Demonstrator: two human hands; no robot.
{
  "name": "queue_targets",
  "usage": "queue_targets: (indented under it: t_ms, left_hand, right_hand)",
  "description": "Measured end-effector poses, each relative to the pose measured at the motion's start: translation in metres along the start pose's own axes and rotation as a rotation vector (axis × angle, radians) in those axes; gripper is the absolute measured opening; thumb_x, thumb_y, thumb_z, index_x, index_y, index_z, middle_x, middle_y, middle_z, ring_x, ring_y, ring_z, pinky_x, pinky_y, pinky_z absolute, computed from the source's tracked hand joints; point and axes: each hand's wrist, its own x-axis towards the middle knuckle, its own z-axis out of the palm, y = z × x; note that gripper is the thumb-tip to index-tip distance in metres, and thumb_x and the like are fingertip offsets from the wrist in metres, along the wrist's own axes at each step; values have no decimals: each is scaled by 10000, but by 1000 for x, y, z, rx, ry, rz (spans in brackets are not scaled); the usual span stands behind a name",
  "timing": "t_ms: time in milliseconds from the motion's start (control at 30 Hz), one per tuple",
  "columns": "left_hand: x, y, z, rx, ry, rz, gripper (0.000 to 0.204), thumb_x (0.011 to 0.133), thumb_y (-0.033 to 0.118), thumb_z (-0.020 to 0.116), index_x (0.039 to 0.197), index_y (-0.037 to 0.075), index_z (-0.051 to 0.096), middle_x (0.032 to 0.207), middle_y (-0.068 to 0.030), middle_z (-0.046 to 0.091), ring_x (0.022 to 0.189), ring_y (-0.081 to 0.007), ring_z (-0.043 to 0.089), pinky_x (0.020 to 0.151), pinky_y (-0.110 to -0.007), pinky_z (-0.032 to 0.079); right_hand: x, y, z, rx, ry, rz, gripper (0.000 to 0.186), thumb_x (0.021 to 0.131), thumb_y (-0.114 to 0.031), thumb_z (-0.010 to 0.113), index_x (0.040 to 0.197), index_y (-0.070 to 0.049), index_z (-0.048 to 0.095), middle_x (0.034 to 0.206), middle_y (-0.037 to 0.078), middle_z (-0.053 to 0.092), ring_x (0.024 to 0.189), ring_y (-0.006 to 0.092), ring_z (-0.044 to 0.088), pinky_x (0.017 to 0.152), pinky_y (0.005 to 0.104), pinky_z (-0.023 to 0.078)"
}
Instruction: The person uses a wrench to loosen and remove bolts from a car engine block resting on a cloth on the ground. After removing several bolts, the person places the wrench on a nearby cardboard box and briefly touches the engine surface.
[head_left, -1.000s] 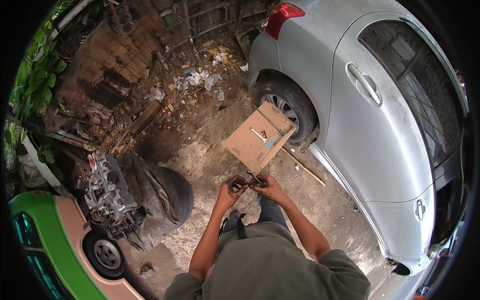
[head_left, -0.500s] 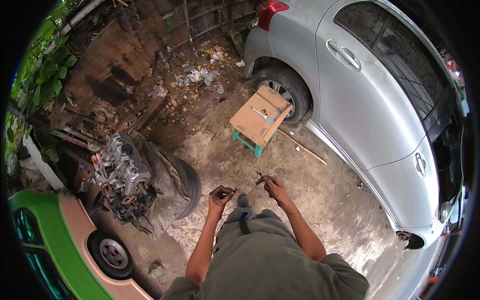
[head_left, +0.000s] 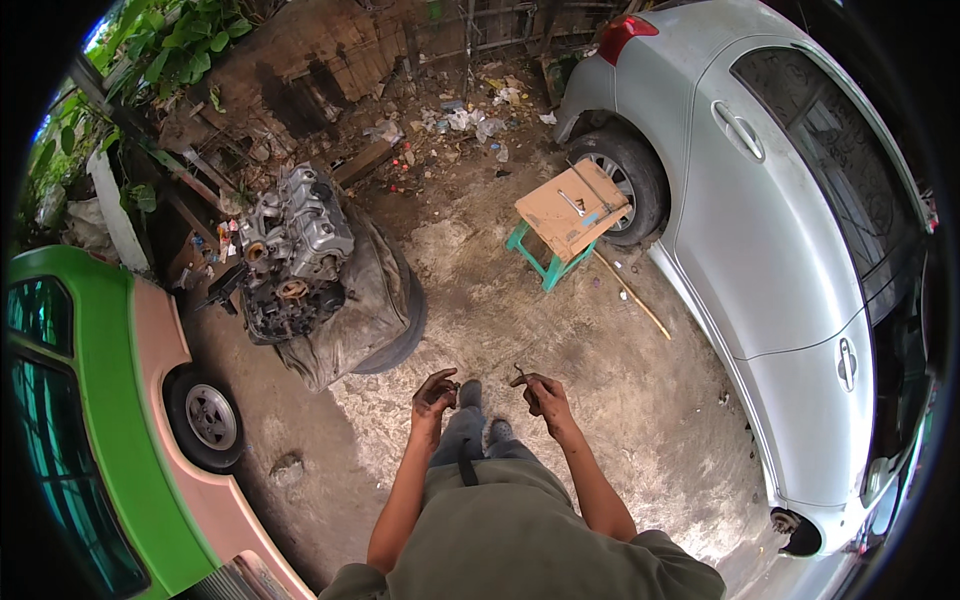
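**2 greasy hands held apart over a concrete yard**

Seen from above, a person stands on a stained concrete floor (head_left: 560, 330), both bare forearms reaching forward from the lower edge. The left hand (head_left: 434, 390) is dark with grease and curled closed around a small dark part (head_left: 452, 384) that is too small to identify. The right hand (head_left: 541, 392) is also curled shut, pinching a thin dark metal piece (head_left: 520, 374) that pokes up past the fingertips. The 2 hands are apart, with the person's shoes (head_left: 470, 392) visible between them.

Ahead and to the right, a green stool (head_left: 540, 262) carries a sheet of brown cardboard (head_left: 572, 208) as a surface, with a metal spanner (head_left: 572, 203) lying on it. A thin wooden stick (head_left: 630, 292) lies on the floor just beside the stool. A silver car (head_left: 760, 230) fills the right side, its rear wheel (head_left: 622, 180) close behind the stool. To the left, a car engine (head_left: 292, 250) rests on a cloth-covered tyre (head_left: 385, 300). A green and pink vehicle (head_left: 110, 400) curves along the left edge, and litter is scattered by the far wall.
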Motion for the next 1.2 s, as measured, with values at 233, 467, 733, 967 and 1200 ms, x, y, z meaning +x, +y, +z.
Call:
queue_targets:
  t_ms: [233, 467, 733, 967, 1200]
  left_hand:
    - [-36, 14, -68, -31, 7, 27, 276, 794, 91, 638, 1060, 15, 640, 870, -31, 594, 730, -118, 497, 693, -263, 410]
    - [-70, 54, -174, 23, 69, 83, 246, 782, 72, 677, 1013, 30, 607, 863, -35, 600, 744, -118, 524, 688, -271, 426]
    - [-110, 131, -328, 121, 165, 73, 253, 758, 78, 717, 981, 49, 599, 848, -23, 594, 741, -117, 527, 677, -260, 424]
    - [-87, 185, -398, 78, 198, 78, 238, 766, 43, 727, 956, 47, 584, 857, -27, 598, 783, -121, 556, 704, -262, 435]
    - [-26, 245, -448, 126, 155, 47, 261, 782, 47, 736, 989, 42, 577, 895, -41, 606, 832, -130, 579, 754, -259, 454]
  right_hand:
    - [-20, 28, 54, -171, -60, -1, 281, 967, -238, 514, 971, 6, 652, 594, -24, 442, 487, 61, 340, 453, 240, 267]
    - [-6, 55, 159, -238, -28, -62, 291, 958, -272, 530, 958, -17, 669, 600, -7, 483, 487, 64, 385, 455, 241, 305]
    - [2, 111, 316, -177, -82, -30, 274, 954, -249, 530, 1004, -17, 666, 666, 12, 535, 530, 71, 442, 490, 231, 355]
    - [18, 129, 400, -175, -100, -15, 293, 944, -274, 534, 1012, -18, 659, 681, 12, 549, 531, 74, 465, 481, 230, 364]
    - [82, 141, 473, -116, -23, -33, 292, 951, -262, 522, 1009, -6, 651, 690, 23, 558, 538, 79, 462, 484, 237, 367]
